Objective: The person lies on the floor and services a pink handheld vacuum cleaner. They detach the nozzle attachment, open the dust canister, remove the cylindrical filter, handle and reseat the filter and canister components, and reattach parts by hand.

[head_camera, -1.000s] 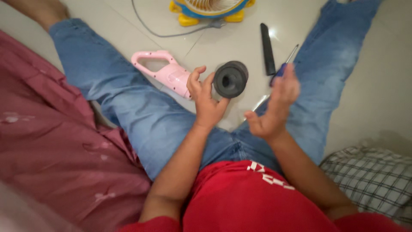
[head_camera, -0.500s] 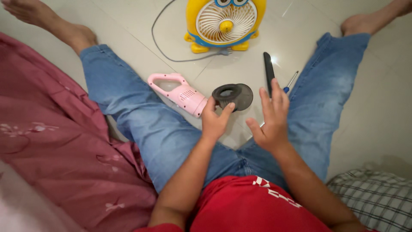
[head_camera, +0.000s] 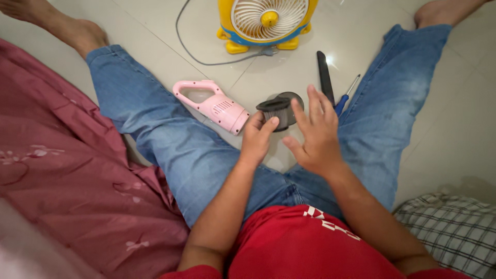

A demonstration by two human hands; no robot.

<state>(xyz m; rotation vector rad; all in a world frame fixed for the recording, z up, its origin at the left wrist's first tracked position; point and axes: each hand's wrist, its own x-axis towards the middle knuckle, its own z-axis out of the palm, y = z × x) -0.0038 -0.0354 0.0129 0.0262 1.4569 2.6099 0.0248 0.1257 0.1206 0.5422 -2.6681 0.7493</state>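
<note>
1. Biggest thing in view is the pale tiled floor (head_camera: pixel 454 129). The person sits on it with legs spread, in blue jeans (head_camera: pixel 170 134) and a red shirt (head_camera: pixel 299 248).
2. A dark pink bedsheet (head_camera: pixel 62 186) fills the whole left side, right up against the left leg. A checked cloth (head_camera: pixel 454 232) sits in the bottom right corner.
3. At the top there's a yellow desk fan (head_camera: pixel 266 23) with a white grille, standing upright on the floor between the feet, with a grey cord (head_camera: pixel 206 59) looping off to its left.
4. A pink handheld vacuum body (head_camera: pixel 214 106) lies on the floor just beside the left thigh, its open end pointing toward the hands.
5. The left hand (head_camera: pixel 256 142) holds a small dark cylindrical filter (head_camera: pixel 276 111) between thumb and fingers, so a narrow pinch-type grip, just beside the vacuum's open end.
6. The right hand (head_camera: pixel 315 134) isn't holding anything. Its fingers are spread wide, hovering just right of the filter; can't tell if a fingertip touches it.
7. A long black flat tool (head_camera: pixel 325 75) lies on the floor behind the right hand.
8. Smallest: a blue-handled screwdriver (head_camera: pixel 345 98) beside that tool, partly hidden by the right hand's fingers.
</note>
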